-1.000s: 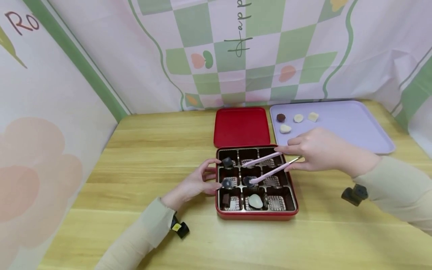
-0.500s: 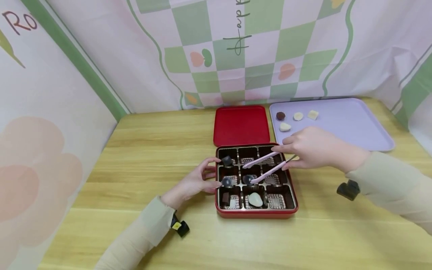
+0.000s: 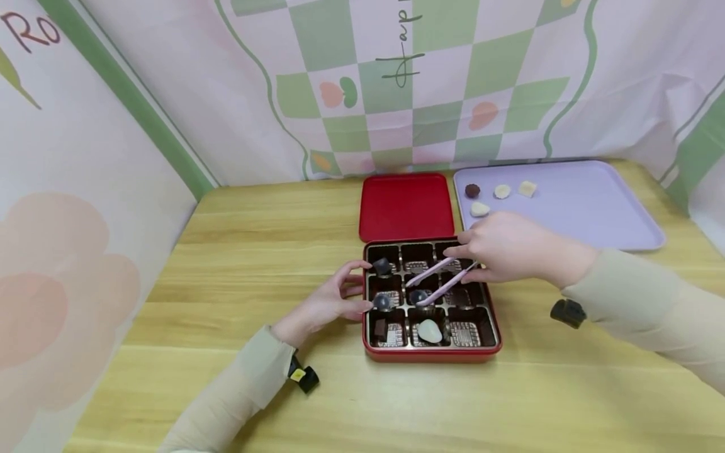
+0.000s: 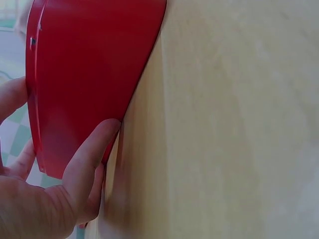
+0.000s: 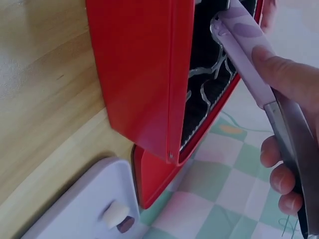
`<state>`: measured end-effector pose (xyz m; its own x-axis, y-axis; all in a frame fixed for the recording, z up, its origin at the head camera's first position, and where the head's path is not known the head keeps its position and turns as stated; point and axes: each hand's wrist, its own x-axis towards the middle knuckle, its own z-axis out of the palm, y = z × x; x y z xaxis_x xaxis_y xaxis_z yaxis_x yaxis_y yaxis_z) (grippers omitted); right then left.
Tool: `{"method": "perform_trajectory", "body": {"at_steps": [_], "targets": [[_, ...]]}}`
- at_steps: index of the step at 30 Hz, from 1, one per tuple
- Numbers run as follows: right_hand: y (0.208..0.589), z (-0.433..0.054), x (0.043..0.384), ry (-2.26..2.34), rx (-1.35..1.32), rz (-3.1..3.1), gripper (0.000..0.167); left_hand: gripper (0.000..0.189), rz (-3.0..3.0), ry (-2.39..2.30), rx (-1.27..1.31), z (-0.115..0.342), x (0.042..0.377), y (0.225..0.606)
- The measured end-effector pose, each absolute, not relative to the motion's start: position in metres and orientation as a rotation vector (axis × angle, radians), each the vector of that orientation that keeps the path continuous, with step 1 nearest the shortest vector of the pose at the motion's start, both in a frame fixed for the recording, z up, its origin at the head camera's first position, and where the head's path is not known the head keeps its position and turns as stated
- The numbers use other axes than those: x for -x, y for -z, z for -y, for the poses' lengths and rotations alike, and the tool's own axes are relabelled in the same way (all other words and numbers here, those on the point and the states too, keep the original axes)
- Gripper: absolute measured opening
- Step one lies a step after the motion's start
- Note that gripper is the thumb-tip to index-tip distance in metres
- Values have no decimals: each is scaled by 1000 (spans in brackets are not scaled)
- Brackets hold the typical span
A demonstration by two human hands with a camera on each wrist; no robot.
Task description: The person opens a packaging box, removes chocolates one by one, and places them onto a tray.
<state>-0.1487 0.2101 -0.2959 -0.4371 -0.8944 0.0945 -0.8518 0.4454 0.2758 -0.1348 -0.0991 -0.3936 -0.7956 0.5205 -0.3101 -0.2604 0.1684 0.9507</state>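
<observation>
A red tin box (image 3: 430, 356) with a dark divided insert stands in the head view. My left hand (image 3: 325, 305) rests on its left side, thumb and fingers spread along the wall; in the left wrist view the thumb (image 4: 87, 159) lies against the red side. My right hand (image 3: 512, 248) holds pink-tipped tongs (image 3: 438, 291) over the box. Their tips are apart, down at a dark round chocolate (image 3: 418, 296) in the middle compartment. The left column holds a dark square chocolate (image 3: 382, 267), another round one (image 3: 382, 302) and a brown block (image 3: 381, 329). A white chocolate (image 3: 430, 331) lies front centre.
Behind the box lies its red lid (image 3: 406, 206). The lilac tray (image 3: 589, 207) at back right carries a brown chocolate (image 3: 472, 190) and several white ones (image 3: 502, 191). A patterned cloth (image 3: 385, 119) hangs behind the wooden table (image 3: 255, 251).
My right hand has moved left and slightly up over the box, and the tongs' tips have come a little nearer each other. My left hand stays at the box's side.
</observation>
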Motion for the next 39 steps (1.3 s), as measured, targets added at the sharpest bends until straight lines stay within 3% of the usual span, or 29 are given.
{"method": "perform_trajectory", "body": {"at_steps": [25, 39], "targets": [[320, -206, 159, 150, -1586, 2471, 28, 71, -1857, -1698, -251, 98, 134, 393], [336, -218, 166, 21, -1610, 2438, 36, 71, -1852, -1714, -251, 98, 133, 394]]}}
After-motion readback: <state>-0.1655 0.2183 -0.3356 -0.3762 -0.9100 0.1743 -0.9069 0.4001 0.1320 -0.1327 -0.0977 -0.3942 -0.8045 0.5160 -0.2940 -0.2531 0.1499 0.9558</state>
